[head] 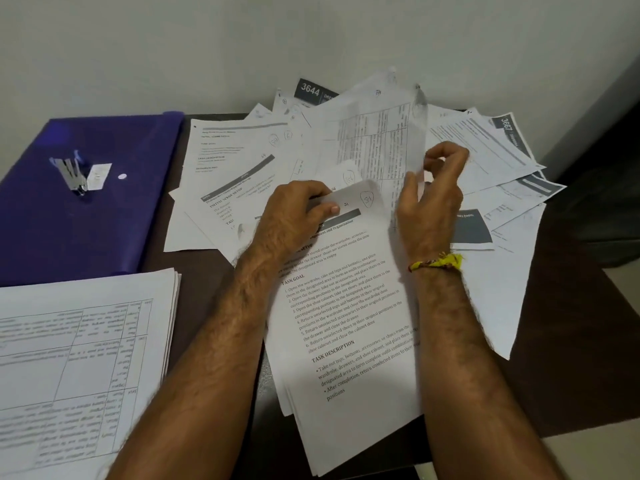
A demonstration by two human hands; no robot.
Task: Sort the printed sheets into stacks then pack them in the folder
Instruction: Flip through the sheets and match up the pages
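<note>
Left hand pinches sheet headed "TASK GOAL"; right hand pinches table sheet beside card "3644".

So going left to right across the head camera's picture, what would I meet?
Stapler on the blue folder → left hand pinching the "Task Goal" sheet → right hand lifting a table sheet → sheet headed 3667.

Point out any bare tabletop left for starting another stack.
A dark strip lies bare between the sorted stack and the held sheets; another lies right of the right forearm. The loose sheets crowd the rear.
</note>
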